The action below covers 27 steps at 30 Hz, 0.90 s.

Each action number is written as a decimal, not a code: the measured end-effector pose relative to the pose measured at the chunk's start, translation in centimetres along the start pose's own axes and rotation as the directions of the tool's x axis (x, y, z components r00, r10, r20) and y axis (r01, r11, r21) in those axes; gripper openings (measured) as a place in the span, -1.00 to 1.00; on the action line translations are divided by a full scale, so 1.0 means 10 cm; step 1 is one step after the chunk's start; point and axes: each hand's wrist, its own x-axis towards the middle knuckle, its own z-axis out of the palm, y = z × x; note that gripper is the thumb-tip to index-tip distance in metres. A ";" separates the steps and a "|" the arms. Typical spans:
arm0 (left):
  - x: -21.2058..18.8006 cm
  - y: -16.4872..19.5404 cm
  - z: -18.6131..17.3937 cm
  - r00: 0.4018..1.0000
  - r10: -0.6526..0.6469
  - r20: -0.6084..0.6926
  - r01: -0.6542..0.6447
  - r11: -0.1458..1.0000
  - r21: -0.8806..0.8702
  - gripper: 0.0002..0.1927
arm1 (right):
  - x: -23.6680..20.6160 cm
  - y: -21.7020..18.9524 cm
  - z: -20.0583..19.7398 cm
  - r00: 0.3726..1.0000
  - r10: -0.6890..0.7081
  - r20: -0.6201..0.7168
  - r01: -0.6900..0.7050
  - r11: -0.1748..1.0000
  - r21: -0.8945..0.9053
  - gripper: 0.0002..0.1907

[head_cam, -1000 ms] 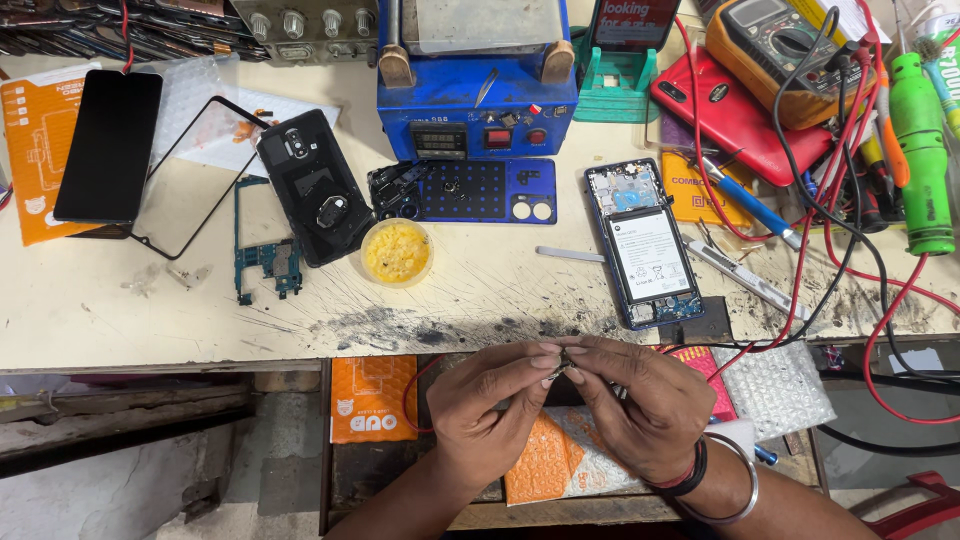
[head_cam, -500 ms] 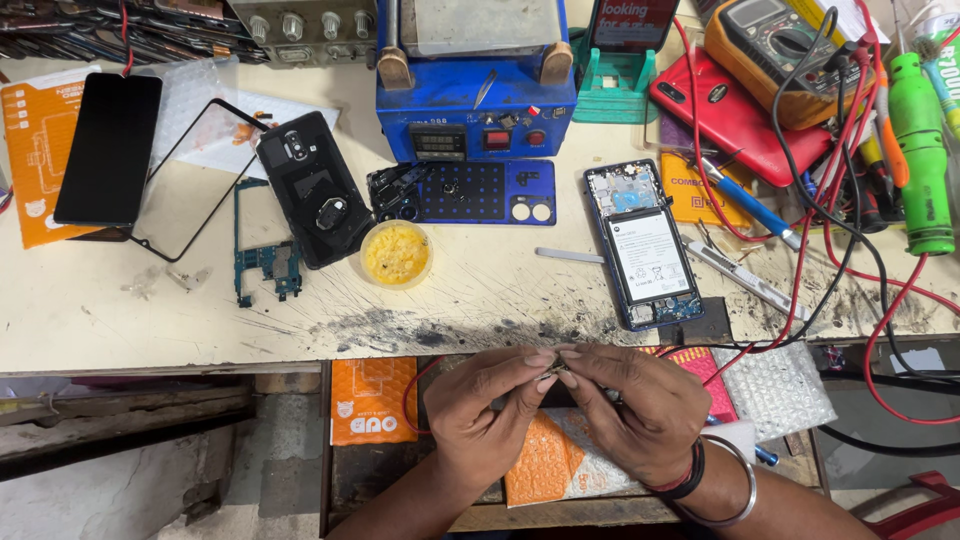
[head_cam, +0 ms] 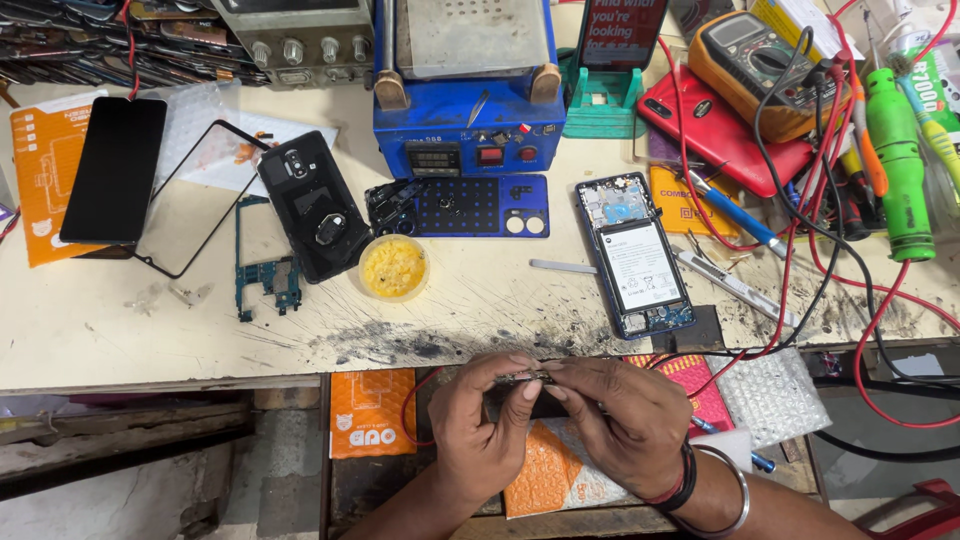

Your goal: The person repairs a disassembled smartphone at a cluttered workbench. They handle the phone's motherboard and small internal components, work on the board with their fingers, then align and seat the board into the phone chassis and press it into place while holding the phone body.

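Note:
My left hand [head_cam: 482,428] and my right hand [head_cam: 622,418] meet over an open drawer below the workbench edge. Between their fingertips they pinch a small thin dark part [head_cam: 527,377]; what it is stays too small to tell. On the bench just above lies an opened blue phone [head_cam: 636,257] showing its white battery. A small round pot of yellow paste [head_cam: 393,267] stands to the left of the hands.
A blue heating station [head_cam: 468,80] stands at the back, a blue screw mat [head_cam: 470,206] before it. At left lie a black screen [head_cam: 113,170], a bare frame, a black back cover [head_cam: 312,204] and a circuit board [head_cam: 264,272]. Multimeter [head_cam: 758,62], red leads and a green tool [head_cam: 897,150] crowd the right.
Both hands have stayed over the drawer, with only slight shifts of the fingers around the small part. Nothing on the bench has moved.

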 end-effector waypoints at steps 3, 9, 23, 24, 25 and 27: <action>0.00 -0.01 0.00 1.000 -0.024 0.016 0.025 0.998 -0.054 -0.80 | 0.01 -0.02 0.00 1.000 -0.001 0.006 0.001 1.000 0.016 -0.78; -0.01 -0.02 0.00 0.996 -0.079 0.029 0.081 0.993 -0.082 -0.79 | 0.02 -0.03 0.01 1.000 -0.006 0.003 0.006 1.000 0.025 -0.78; -0.03 -0.04 0.01 0.985 -0.163 0.049 0.169 0.973 -0.159 -0.78 | 0.01 -0.04 0.02 0.999 0.039 0.027 -0.040 0.999 0.008 -0.79; -0.03 -0.05 0.01 0.985 -0.166 0.045 0.171 0.971 -0.166 -0.78 | 0.01 -0.03 0.02 0.998 0.061 0.022 -0.061 0.998 0.019 -0.80; -0.02 -0.05 0.02 0.984 -0.174 0.047 0.179 0.968 -0.173 -0.77 | 0.02 -0.03 0.02 0.996 0.084 0.017 -0.084 0.996 0.030 -0.81; -0.01 -0.05 0.02 0.981 -0.187 0.051 0.193 0.963 -0.186 -0.77 | 0.02 -0.03 0.02 0.994 0.113 0.010 -0.114 0.991 0.066 -0.83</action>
